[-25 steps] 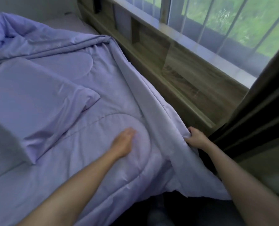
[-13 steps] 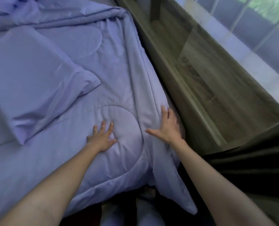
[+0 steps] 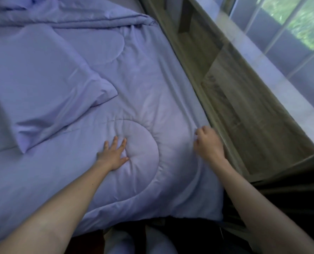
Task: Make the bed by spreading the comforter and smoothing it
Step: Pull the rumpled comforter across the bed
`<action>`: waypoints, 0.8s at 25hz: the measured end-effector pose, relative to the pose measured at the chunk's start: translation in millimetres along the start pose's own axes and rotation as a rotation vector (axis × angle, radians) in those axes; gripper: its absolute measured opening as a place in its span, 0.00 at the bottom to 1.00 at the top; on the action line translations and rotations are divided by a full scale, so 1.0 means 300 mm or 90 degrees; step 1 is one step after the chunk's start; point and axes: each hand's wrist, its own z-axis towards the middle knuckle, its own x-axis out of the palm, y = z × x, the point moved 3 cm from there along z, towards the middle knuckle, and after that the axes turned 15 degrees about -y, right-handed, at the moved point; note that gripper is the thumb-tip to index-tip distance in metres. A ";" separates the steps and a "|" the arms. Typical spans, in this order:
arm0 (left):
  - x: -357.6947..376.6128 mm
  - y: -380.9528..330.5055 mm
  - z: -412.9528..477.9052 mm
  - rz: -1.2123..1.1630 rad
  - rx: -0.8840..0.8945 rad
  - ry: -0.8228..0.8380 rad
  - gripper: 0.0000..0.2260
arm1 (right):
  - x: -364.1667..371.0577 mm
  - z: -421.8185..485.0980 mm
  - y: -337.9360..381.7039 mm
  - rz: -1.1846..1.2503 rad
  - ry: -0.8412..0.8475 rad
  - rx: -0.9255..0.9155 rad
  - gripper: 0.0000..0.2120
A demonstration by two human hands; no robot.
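A lilac quilted comforter [image 3: 145, 92] lies spread over the bed, its near corner flat at the foot. My left hand [image 3: 114, 154] rests flat on it with fingers spread, beside a stitched circle. My right hand [image 3: 208, 143] is curled at the comforter's right edge, next to the wooden frame; its fingers are closed, and whether they pinch the fabric is hidden. A folded part of the comforter [image 3: 42, 85] lies on top at the left, and a bunched fold [image 3: 75, 17] runs across the far end.
A wooden bed surround with shelf compartments [image 3: 231, 99] runs along the right side of the bed. Beyond it is a pale sill [image 3: 284, 92] and a barred window [image 3: 299, 24]. A dark curtain [image 3: 290, 189] hangs at the lower right.
My right hand let the lifted comforter edge down, pressed it flat, then curled at the bed's right edge. The left hand spread its fingers and stayed on the quilt.
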 end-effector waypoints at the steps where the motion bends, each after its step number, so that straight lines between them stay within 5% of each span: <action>1: 0.002 -0.001 -0.003 -0.002 0.002 -0.001 0.34 | 0.058 -0.045 -0.016 0.059 0.082 0.054 0.14; 4: 0.018 -0.003 -0.019 -0.044 0.007 -0.028 0.34 | 0.148 -0.179 -0.128 0.155 0.243 0.338 0.26; 7: 0.022 0.031 -0.066 -0.112 0.020 -0.082 0.34 | 0.192 -0.154 -0.127 0.242 0.340 0.448 0.28; 9: 0.042 0.071 -0.112 -0.090 0.022 -0.087 0.35 | 0.205 -0.056 -0.073 0.298 0.297 0.505 0.25; 15: -0.017 0.265 -0.236 -0.093 -0.096 -0.032 0.29 | 0.133 0.029 0.176 0.057 0.246 0.400 0.23; 20: -0.254 0.444 -0.379 -0.230 -0.196 -0.234 0.18 | 0.013 0.080 0.904 0.338 0.235 0.055 0.18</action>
